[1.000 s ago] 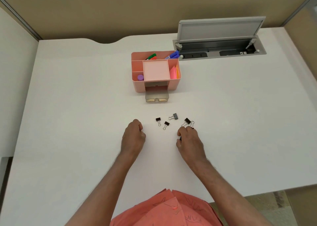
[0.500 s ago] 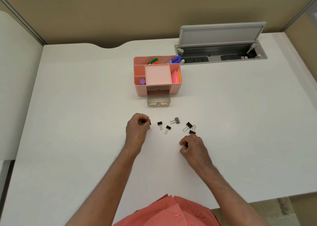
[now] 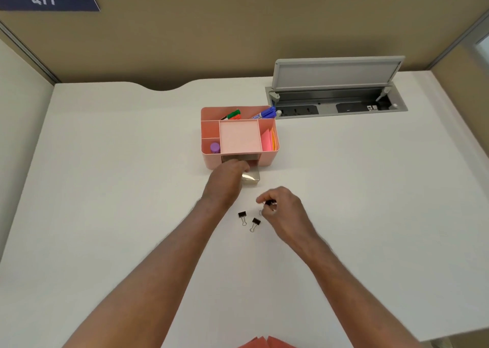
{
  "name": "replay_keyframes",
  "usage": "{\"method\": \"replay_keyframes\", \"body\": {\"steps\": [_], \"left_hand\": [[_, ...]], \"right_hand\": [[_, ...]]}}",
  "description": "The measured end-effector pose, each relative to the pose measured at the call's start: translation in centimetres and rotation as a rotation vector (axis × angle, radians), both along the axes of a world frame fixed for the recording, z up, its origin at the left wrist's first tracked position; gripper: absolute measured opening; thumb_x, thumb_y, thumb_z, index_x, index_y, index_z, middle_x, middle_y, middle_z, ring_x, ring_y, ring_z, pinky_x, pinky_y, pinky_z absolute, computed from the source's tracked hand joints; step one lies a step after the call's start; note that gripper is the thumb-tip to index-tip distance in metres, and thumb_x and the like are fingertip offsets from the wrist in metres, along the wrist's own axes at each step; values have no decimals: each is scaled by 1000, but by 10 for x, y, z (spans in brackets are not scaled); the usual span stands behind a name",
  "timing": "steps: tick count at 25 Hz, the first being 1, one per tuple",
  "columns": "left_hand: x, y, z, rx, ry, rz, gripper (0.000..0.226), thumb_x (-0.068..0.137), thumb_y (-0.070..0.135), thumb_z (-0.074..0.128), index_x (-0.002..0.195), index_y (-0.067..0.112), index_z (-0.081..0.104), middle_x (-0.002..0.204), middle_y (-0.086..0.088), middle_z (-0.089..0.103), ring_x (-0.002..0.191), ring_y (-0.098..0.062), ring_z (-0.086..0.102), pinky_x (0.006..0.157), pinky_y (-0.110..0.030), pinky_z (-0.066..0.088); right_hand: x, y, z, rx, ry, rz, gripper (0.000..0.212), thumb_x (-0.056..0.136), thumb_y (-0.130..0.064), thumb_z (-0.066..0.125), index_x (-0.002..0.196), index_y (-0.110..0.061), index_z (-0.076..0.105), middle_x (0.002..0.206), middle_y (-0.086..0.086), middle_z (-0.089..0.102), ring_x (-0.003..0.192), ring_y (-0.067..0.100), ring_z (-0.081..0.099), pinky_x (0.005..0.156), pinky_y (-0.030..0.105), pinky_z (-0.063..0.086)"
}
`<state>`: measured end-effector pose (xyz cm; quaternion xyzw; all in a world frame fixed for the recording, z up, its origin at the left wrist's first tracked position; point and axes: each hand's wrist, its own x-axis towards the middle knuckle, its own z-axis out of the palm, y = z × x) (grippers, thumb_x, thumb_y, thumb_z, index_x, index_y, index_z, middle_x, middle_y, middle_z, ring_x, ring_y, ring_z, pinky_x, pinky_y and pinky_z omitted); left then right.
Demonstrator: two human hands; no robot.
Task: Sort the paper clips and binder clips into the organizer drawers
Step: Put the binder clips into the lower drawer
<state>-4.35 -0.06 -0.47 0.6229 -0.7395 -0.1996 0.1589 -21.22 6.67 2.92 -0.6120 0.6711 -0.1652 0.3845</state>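
Observation:
A pink desk organizer (image 3: 268, 160) stands mid-desk with its small clear drawer (image 3: 252, 179) pulled out toward me. My left hand (image 3: 229, 179) hovers over the drawer's left part, fingers curled downward; whether it holds a clip is hidden. My right hand (image 3: 284, 211) is just in front of the drawer, pinching a black binder clip (image 3: 270, 203) at its fingertips. Two more black binder clips (image 3: 242, 215) (image 3: 256, 222) lie on the white desk (image 3: 105, 215) between my arms. A wire handle of another clip peeks out under my right fingers.
The organizer's top holds markers (image 3: 234, 115), a purple cap (image 3: 215, 147) and pink sticky notes (image 3: 268, 142). An open grey cable box (image 3: 336, 93) with raised lid sits at the back right. Partition walls enclose the desk on three sides.
My left hand has moved from the clips up to the open drawer. My right hand has shifted forward and left, lifting a binder clip. Fewer clips lie on the desk.

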Motion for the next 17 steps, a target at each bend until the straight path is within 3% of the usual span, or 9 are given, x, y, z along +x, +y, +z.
{"method": "replay_keyframes", "body": {"steps": [5, 8, 10, 13, 17], "left_hand": [[3, 5, -5, -64, 17, -5, 30, 84, -4, 61, 104, 16, 71, 99, -2, 69, 93, -23, 62, 69, -41, 55], [4, 30, -2, -211, 118, 160, 29, 90, -5, 58, 111, 13, 67, 114, -1, 65, 108, -18, 57, 86, -28, 55], [2, 52, -2, -238, 171, 249, 31, 91, -5, 59, 117, 11, 66, 125, -3, 61, 120, -18, 53, 99, -18, 43], [-4, 86, -16, -99, 195, 205, 33, 92, 5, 65, 123, 16, 63, 128, 0, 57, 119, -18, 51, 99, -17, 43], [-7, 107, -34, 180, 161, 112, 49, 94, 16, 67, 140, 20, 51, 137, 2, 47, 123, -19, 46, 94, -32, 52]], "right_hand": [[25, -58, -1, -148, 4, 55, 27, 92, -1, 57, 104, -22, 70, 109, -7, 64, 95, 9, 62, 85, 26, 53], [31, -75, -10, -182, 52, 131, 26, 92, 1, 54, 100, -21, 64, 105, -5, 64, 90, 13, 61, 77, 31, 55], [34, -79, -17, -203, 85, 189, 26, 93, 1, 52, 101, -21, 62, 103, -3, 63, 88, 15, 61, 72, 32, 54], [36, -81, -26, -185, 105, 238, 28, 95, 1, 49, 105, -21, 63, 101, -1, 65, 87, 19, 62, 72, 35, 55], [29, -76, -26, -148, -49, 195, 29, 100, -2, 48, 111, -23, 66, 109, -7, 69, 100, 11, 63, 85, 26, 54]]}}
